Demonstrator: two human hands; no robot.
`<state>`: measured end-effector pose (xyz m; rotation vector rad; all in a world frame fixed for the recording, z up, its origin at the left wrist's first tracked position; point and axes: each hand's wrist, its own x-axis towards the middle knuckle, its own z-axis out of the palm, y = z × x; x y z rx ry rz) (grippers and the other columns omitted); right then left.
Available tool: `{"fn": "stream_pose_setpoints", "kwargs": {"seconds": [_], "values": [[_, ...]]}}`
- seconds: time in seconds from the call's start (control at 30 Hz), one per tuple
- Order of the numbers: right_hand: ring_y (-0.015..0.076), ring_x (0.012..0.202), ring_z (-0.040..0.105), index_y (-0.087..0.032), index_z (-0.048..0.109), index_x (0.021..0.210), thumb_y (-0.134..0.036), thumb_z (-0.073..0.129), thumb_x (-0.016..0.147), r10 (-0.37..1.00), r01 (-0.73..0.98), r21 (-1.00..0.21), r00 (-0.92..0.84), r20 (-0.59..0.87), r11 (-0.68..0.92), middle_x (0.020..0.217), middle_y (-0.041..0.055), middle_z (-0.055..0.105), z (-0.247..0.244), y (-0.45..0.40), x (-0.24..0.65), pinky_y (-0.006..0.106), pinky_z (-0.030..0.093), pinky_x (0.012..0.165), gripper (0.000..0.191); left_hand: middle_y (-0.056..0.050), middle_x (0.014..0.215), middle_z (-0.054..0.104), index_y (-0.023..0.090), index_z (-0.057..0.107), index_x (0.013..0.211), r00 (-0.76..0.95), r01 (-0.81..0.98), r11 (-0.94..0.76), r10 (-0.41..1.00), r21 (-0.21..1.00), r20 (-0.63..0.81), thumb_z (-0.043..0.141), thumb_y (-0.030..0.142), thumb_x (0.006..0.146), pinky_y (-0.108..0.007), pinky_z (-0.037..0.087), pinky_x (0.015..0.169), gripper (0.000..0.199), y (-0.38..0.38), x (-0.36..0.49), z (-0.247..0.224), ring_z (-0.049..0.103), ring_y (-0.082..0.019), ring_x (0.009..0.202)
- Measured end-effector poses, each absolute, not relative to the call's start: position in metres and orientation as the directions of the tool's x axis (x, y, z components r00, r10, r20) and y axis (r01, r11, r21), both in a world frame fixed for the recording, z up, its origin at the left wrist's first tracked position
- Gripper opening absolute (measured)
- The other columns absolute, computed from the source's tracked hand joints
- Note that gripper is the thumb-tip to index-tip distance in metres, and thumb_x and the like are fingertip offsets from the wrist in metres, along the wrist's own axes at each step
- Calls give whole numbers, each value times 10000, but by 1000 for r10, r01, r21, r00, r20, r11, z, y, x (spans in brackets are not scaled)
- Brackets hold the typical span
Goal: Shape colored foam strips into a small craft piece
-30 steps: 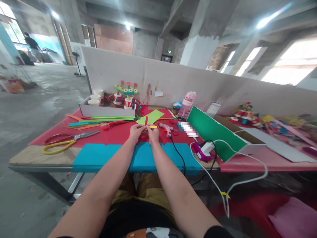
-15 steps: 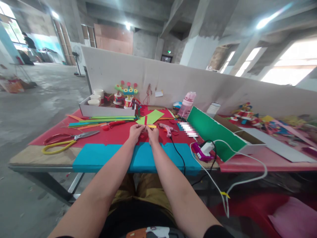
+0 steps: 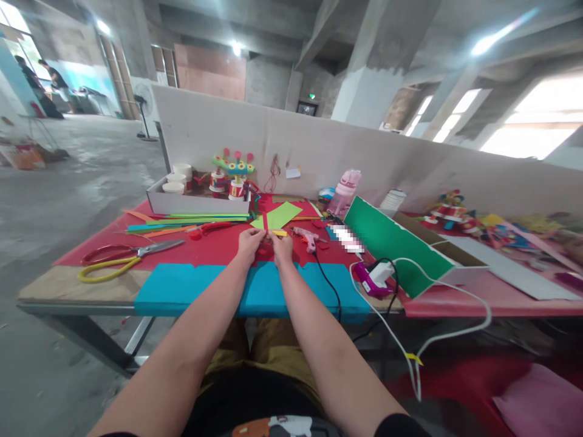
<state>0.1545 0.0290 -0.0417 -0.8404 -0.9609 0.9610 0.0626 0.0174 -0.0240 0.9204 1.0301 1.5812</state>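
Over the red table covering, my left hand [image 3: 249, 247] and my right hand [image 3: 282, 249] meet with fingertips pinched close together. A thin red paper strip [image 3: 265, 222] stands up from between them, gripped by the left fingers. A short yellow paper strip [image 3: 279, 233] sticks out across the right fingertips. Where the two strips meet is too small to make out. Behind them lies a light green paper sheet [image 3: 286, 213]. Just right of my right hand rests a pink glue gun [image 3: 308, 237], its black cord trailing off the front edge.
Large scissors [image 3: 132, 254], red-handled pliers [image 3: 212, 227] and coloured paper strips [image 3: 182, 221] lie to the left. A shallow box [image 3: 200, 203] holds cups and paper-cup figures. On the right are a pink bottle [image 3: 346, 191], a purple power socket [image 3: 371, 280] and a green panel [image 3: 401, 246].
The red strip's upper end has swung slightly left. Both hands stay nearly in place, still pinching. Far left, a second person has come into view.
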Motion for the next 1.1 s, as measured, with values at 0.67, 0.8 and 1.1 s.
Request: {"fn": "stream_pose_setpoints", "kwargs": {"seconds": [0.67,0.8,1.1], "values": [[136,615,627,-188,571,714,-155,623,655,984,-524,-833,114,138,178,620,-31,644,-34,25,153,270,534,645,85,-14,538,614,133,621,650,-185,-410,-138,980,902,66,769,348,567,-210,411,460,273,18,61,-24,532,-92,449],[132,606,622,-184,582,724,-178,637,677,988,-560,-815,81,129,152,583,-38,620,-34,22,153,271,540,647,73,4,509,588,135,624,625,-194,-391,-144,978,909,72,789,324,536,-199,391,453,266,18,61,-23,512,-83,439],[129,663,633,-187,615,786,-259,753,655,991,-559,-818,58,124,135,643,-31,644,-32,20,156,254,538,664,203,5,529,614,137,651,621,-222,-306,-174,969,936,108,777,301,548,-197,391,471,220,17,61,-22,519,-87,468]]}}
